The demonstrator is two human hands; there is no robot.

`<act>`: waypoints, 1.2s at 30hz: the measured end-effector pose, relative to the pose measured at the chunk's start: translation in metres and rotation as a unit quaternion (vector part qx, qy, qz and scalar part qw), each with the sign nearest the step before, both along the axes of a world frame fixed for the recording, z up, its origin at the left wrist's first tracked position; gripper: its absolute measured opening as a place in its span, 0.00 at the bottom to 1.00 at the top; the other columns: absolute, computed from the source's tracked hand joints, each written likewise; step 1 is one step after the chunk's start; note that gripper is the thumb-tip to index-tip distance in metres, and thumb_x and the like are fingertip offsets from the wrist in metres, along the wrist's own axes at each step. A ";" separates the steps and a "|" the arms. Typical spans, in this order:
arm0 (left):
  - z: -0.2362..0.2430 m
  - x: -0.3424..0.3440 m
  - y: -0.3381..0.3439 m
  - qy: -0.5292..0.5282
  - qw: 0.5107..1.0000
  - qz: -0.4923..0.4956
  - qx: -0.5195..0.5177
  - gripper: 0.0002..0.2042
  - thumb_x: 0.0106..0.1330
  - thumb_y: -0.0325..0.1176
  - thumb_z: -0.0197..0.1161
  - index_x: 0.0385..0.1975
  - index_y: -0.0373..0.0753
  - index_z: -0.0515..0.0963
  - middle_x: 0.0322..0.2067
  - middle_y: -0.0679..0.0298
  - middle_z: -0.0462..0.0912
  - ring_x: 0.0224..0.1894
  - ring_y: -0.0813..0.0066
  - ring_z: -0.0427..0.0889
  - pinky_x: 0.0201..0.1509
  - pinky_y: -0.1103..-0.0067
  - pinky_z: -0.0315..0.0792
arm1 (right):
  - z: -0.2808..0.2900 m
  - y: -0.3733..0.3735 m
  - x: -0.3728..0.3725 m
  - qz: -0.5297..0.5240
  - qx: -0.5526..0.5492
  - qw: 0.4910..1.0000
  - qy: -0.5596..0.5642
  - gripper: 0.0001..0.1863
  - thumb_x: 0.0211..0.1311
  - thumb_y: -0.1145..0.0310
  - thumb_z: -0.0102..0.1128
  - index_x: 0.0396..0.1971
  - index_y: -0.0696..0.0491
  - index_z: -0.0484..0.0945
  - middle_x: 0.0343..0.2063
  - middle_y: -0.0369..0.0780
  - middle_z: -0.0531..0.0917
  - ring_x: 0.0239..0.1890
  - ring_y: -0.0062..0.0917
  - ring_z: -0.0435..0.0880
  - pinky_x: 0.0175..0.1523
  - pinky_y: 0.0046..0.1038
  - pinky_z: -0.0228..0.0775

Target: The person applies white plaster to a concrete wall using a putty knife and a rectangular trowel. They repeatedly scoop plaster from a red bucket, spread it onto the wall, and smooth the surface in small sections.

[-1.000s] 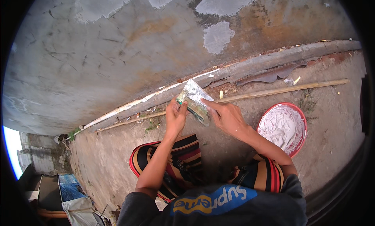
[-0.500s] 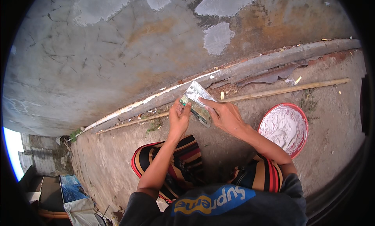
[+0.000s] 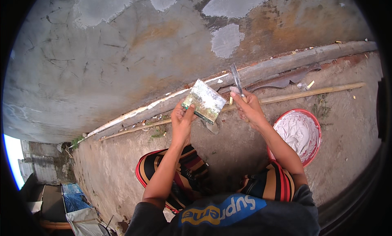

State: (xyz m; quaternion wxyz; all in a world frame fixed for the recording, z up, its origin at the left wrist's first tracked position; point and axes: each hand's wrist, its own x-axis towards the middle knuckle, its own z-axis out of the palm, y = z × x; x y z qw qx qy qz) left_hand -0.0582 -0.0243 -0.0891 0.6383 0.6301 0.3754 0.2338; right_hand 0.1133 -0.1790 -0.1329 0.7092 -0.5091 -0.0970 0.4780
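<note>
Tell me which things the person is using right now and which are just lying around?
In use:
- flat square metal blade, in left hand
- narrow metal scraper, in right hand
- red round bowl of white paste

Lying about:
- long wooden stick
- blue tarp

We see a red bowl (image 3: 316,125) of white paste (image 3: 297,132); striped trousers (image 3: 188,170) (red, yellow, black); grey patchy wall (image 3: 122,52).
</note>
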 end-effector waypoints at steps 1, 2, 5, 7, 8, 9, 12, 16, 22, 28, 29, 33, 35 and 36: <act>0.005 0.004 -0.002 -0.028 0.999 -0.005 -0.019 0.19 0.71 0.30 0.58 0.59 0.33 0.69 0.39 0.67 0.80 0.41 0.83 0.78 0.42 0.80 0.75 | -0.005 0.001 0.001 0.011 -0.002 0.999 0.038 0.16 0.65 0.58 0.65 0.40 0.53 0.75 0.13 0.25 0.65 0.11 0.08 0.60 0.14 0.17 0.51; 0.014 0.007 -0.007 -0.053 0.998 -0.008 -0.039 0.17 0.71 0.30 0.58 0.58 0.35 0.70 0.41 0.66 0.81 0.42 0.82 0.79 0.44 0.79 0.76 | -0.014 0.003 -0.001 0.024 -0.004 0.997 0.078 0.14 0.63 0.58 0.67 0.34 0.51 0.75 0.13 0.25 0.65 0.10 0.08 0.60 0.14 0.16 0.50; 0.018 0.008 -0.007 -0.084 0.993 -0.014 -0.076 0.15 0.71 0.28 0.57 0.57 0.37 0.71 0.45 0.65 0.81 0.45 0.80 0.80 0.48 0.76 0.76 | -0.027 0.004 -0.008 0.054 0.046 0.976 0.205 0.15 0.59 0.62 0.71 0.24 0.47 0.71 0.13 0.25 0.67 0.10 0.08 0.61 0.13 0.15 0.51; 0.020 0.006 -0.005 -0.085 0.992 -0.009 -0.096 0.16 0.71 0.27 0.57 0.57 0.38 0.71 0.47 0.65 0.81 0.48 0.78 0.79 0.51 0.75 0.75 | -0.030 0.007 -0.011 0.072 0.080 0.963 0.247 0.16 0.59 0.64 0.71 0.22 0.46 0.70 0.13 0.25 0.68 0.10 0.08 0.62 0.13 0.15 0.51; 0.021 0.005 -0.004 -0.084 0.990 -0.005 -0.110 0.16 0.71 0.26 0.57 0.57 0.38 0.70 0.48 0.65 0.80 0.50 0.77 0.79 0.53 0.74 0.75 | -0.030 0.009 -0.012 0.079 0.087 0.963 0.242 0.15 0.61 0.66 0.69 0.23 0.46 0.70 0.13 0.25 0.67 0.10 0.08 0.61 0.14 0.15 0.51; 0.021 0.004 -0.004 -0.084 0.989 -0.002 -0.123 0.17 0.70 0.25 0.57 0.58 0.37 0.70 0.50 0.65 0.79 0.51 0.76 0.79 0.55 0.73 0.75 | -0.030 0.011 -0.013 0.086 0.094 0.963 0.238 0.14 0.63 0.67 0.68 0.23 0.46 0.70 0.13 0.25 0.66 0.10 0.08 0.61 0.14 0.15 0.50; 0.018 0.004 -0.002 -0.094 0.984 -0.039 -0.144 0.21 0.74 0.40 0.54 0.60 0.34 0.67 0.57 0.57 0.75 0.58 0.66 0.76 0.61 0.67 0.72 | -0.023 0.012 -0.012 0.045 0.084 0.959 0.267 0.12 0.64 0.69 0.66 0.24 0.46 0.72 0.12 0.25 0.66 0.10 0.08 0.61 0.15 0.16 0.49; 0.036 0.003 -0.011 -0.168 0.889 -0.127 -0.407 0.37 0.71 0.61 0.43 0.64 0.29 0.62 0.62 0.46 0.68 0.62 0.54 0.73 0.67 0.60 0.67 | -0.015 0.006 -0.006 0.024 0.108 0.970 0.216 0.09 0.65 0.67 0.65 0.26 0.46 0.74 0.13 0.25 0.67 0.10 0.08 0.60 0.15 0.16 0.49; -0.003 -0.011 -0.004 -0.106 0.747 -0.332 -0.566 0.35 0.71 0.59 0.48 0.60 0.28 0.65 0.55 0.46 0.75 0.59 0.56 0.76 0.64 0.63 0.71 | -0.020 -0.003 0.001 0.119 0.170 0.975 0.077 0.12 0.64 0.66 0.67 0.44 0.49 0.77 0.13 0.25 0.68 0.12 0.08 0.61 0.17 0.16 0.51; 0.022 -0.003 -0.003 -0.054 0.950 -0.040 -0.306 0.18 0.66 0.25 0.60 0.55 0.31 0.68 0.53 0.55 0.77 0.55 0.68 0.79 0.58 0.67 0.77 | -0.005 -0.004 0.009 0.025 0.042 0.996 -0.073 0.26 0.68 0.64 0.61 0.64 0.50 0.70 0.15 0.26 0.70 0.14 0.09 0.62 0.20 0.17 0.53; 0.019 -0.005 0.005 -0.043 0.968 -0.028 -0.246 0.17 0.67 0.23 0.58 0.55 0.31 0.67 0.53 0.58 0.77 0.54 0.67 0.79 0.59 0.66 0.77 | -0.009 -0.003 0.010 -0.019 0.027 0.996 -0.078 0.26 0.69 0.63 0.60 0.65 0.50 0.68 0.15 0.27 0.70 0.15 0.10 0.62 0.20 0.18 0.54; 0.023 -0.011 0.015 -0.079 0.975 0.007 -0.207 0.15 0.67 0.22 0.57 0.53 0.30 0.68 0.49 0.56 0.77 0.52 0.65 0.79 0.56 0.65 0.77 | -0.010 -0.012 0.012 -0.011 0.036 0.979 -0.201 0.24 0.70 0.63 0.57 0.65 0.45 0.71 0.18 0.33 0.76 0.17 0.13 0.66 0.23 0.22 0.60; 0.022 -0.013 0.017 -0.068 0.977 0.026 -0.199 0.15 0.67 0.22 0.57 0.52 0.29 0.69 0.49 0.56 0.77 0.51 0.65 0.79 0.54 0.66 0.77 | -0.010 -0.015 0.002 0.035 0.015 0.930 -0.365 0.21 0.69 0.65 0.57 0.61 0.43 0.75 0.21 0.37 0.79 0.17 0.18 0.71 0.24 0.26 0.64; 0.022 -0.014 0.018 -0.062 0.978 0.036 -0.195 0.15 0.67 0.23 0.58 0.52 0.28 0.69 0.49 0.55 0.77 0.51 0.65 0.79 0.54 0.66 0.77 | -0.009 -0.017 -0.004 0.057 0.005 0.895 -0.443 0.20 0.68 0.66 0.58 0.59 0.41 0.77 0.22 0.39 0.80 0.17 0.20 0.73 0.25 0.27 0.66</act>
